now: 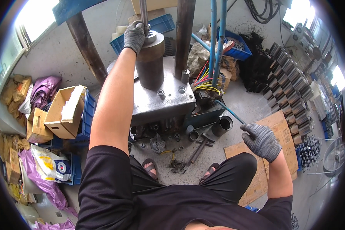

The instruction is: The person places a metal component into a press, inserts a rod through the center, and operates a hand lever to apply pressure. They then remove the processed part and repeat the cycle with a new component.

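Note:
My left hand (135, 37), in a grey knit glove, reaches up to the top of an upright dark metal cylinder (150, 71). Its fingers are closed around the lower end of a thin steel rod (143, 13), beside a bright metal ring (151, 37) on the cylinder's top. The cylinder stands on a steel press table (168, 101) between thick columns. At the right, my gloved right hand (262, 142) has its fingers bent at the end of a blue lever (230, 112); the grip itself is partly hidden.
Cardboard boxes (66, 113) and blue crates are stacked at the left. On the floor before my feet lie a hammer (195, 153), short tubes (222, 125) and small rings. Cardboard (256, 180) covers floor at the right, near stacked metal cylinders (289, 88). Coloured hoses (207, 82) hang behind the lever.

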The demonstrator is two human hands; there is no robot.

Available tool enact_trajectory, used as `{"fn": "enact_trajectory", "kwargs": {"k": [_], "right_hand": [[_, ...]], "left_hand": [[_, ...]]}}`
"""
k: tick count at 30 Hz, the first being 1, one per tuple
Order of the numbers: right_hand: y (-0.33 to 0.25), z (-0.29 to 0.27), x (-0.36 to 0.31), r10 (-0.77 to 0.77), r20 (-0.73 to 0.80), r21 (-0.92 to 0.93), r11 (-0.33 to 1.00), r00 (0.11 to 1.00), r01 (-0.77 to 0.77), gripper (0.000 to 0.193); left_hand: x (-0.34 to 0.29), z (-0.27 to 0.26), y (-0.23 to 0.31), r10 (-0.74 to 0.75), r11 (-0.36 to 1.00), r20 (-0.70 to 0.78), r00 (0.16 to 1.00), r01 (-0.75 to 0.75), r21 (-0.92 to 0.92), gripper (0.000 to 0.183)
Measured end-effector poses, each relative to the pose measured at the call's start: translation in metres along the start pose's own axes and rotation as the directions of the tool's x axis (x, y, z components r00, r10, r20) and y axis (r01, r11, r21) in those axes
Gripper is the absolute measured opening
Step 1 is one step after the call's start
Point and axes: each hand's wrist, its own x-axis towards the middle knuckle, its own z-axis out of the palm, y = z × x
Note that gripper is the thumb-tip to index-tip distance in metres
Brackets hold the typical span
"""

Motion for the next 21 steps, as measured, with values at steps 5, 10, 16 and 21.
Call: {"fn": "enact_trajectory", "kwargs": {"k": [5, 10, 16, 21], "right_hand": [[-0.002, -0.024, 0.065, -0.281, -0.55, -0.228, 0.956, 0.787, 0.183, 0.017], [0.018, -0.061, 0.148, -0.348, -0.678, -0.241, 0.937, 0.647, 0.252, 0.015], [0.043, -0.072, 0.215, -0.202, -0.671, -0.193, 0.977, 0.713, 0.094, 0.023], [0.056, -0.075, 0.23, -0.089, -0.598, -0.156, 0.988, 0.796, -0.007, 0.03]], "left_hand": [[0.007, -0.006, -0.008, -0.016, 0.999, -0.02, 1.0, 0.017, 0.033, 0.032], [0.016, -0.004, -0.017, -0.031, 0.998, 0.013, 0.999, 0.032, -0.052, 0.033], [0.008, -0.002, -0.003, 0.004, 0.995, -0.03, 1.0, -0.001, 0.103, 0.032], [0.004, 0.006, -0.004, 0.025, 0.995, -0.121, 0.992, -0.037, -0.092, 0.031]]}}
